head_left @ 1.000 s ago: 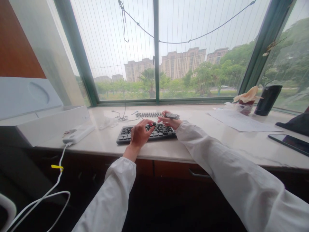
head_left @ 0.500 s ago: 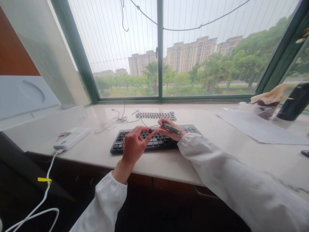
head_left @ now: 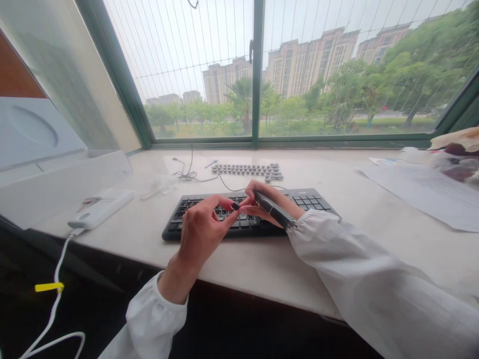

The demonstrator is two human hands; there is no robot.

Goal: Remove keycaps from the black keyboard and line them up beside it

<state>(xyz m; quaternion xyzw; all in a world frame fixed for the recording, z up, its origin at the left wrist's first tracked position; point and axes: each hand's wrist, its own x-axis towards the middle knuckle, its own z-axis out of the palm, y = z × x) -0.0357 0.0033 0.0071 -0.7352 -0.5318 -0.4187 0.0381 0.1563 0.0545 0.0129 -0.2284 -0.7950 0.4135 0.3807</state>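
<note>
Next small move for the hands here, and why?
Probably ease the right hand back, leaving the small black piece to the left hand: the left pinches it over the keyboard, and the right crowds it while holding a dark pen-like tool.

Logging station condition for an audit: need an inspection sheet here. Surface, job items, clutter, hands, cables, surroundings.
Surface: pale countertop, keyboard near its front edge.
Job items: keyboard black, some keys seemingly uncapped; small black piece, likely a keycap; rows of keycap-like pieces behind.
Clutter: papers and crumpled bag, right; white box, white device, clear plastic, left.
Left hand: pinches the black piece.
Right hand: holds a dark pen-like tool; contact with the piece unclear.
Cables: thin dark cable looped behind keyboard; white cable with yellow tag, from white device over front edge.
Surroundings: green window frame ahead; buildings and trees outside.
</note>
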